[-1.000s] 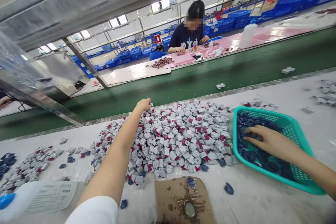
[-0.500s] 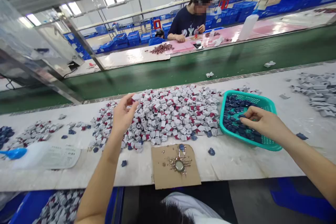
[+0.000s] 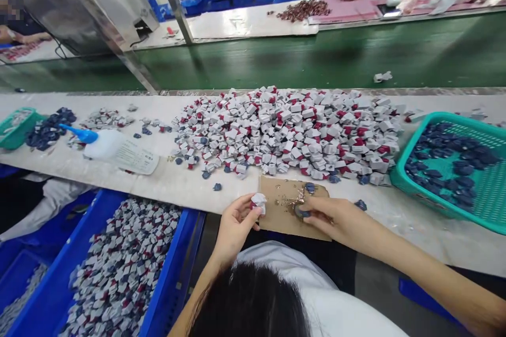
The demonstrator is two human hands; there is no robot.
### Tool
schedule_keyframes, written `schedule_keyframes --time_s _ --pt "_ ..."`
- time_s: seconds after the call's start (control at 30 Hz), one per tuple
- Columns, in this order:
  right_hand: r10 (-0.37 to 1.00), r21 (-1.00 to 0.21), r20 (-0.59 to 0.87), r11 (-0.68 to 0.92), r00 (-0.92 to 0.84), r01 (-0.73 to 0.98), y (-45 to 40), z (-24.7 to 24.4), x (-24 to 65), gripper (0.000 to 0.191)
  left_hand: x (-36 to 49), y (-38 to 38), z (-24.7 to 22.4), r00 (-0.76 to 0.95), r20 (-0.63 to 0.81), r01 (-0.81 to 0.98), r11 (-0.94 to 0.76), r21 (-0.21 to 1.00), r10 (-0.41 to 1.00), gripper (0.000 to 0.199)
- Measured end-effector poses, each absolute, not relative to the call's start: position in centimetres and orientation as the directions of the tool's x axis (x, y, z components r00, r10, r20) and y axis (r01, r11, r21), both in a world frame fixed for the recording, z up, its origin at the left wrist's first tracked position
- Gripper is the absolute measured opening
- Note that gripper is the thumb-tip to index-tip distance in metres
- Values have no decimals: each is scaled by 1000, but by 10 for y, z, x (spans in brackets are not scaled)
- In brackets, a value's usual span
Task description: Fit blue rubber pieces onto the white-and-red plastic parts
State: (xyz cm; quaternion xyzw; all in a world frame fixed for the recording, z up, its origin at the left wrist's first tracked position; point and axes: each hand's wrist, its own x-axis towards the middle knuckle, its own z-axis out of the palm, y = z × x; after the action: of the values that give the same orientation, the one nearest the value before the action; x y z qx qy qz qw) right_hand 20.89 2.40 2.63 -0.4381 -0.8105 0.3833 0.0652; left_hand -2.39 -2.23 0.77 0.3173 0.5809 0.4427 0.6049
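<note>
Near the table's front edge, my left hand (image 3: 235,226) pinches a white-and-red plastic piece (image 3: 259,202) between thumb and fingers. My right hand (image 3: 340,219) is closed on a small dark blue plastic piece (image 3: 303,214), held low at the small round dish on the cardboard (image 3: 274,217). The fingers cover most of that dish. Shiny wet smears spread around it, and another dark blue piece (image 3: 310,187) lies on the cardboard's upper part. Just beyond both hands rises a big heap of white-and-red pieces (image 3: 292,131).
At right stands a green basket (image 3: 407,181) of dark blue pieces. A white bottle (image 3: 105,146) with a blue nozzle lies at left, near a smaller green basket (image 3: 33,124). A blue crate (image 3: 168,253) full of pieces sits below the edge. Co-workers work across the green belt (image 3: 256,60).
My left hand has come back from the heap with a white-and-red piece. My right hand has moved left from the green basket to the cardboard with a dark blue piece. The view has shifted.
</note>
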Motion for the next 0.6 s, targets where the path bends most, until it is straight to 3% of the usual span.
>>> schedule_keyframes --time_s 0.27,0.43,0.6 --pt "793 -647 -176 354 -584 676 22 9 206 19 -25 -18 13 -72 -473 -311 431 847 878 45" --pt "798 -514 -227 389 -558 765 22 10 204 19 -22 -17 12 -40 -468 -324 431 842 883 36" --pt "803 -468 -236 399 -547 788 27 7 208 22 -18 -17 11 25 -462 -296 448 844 886 31"
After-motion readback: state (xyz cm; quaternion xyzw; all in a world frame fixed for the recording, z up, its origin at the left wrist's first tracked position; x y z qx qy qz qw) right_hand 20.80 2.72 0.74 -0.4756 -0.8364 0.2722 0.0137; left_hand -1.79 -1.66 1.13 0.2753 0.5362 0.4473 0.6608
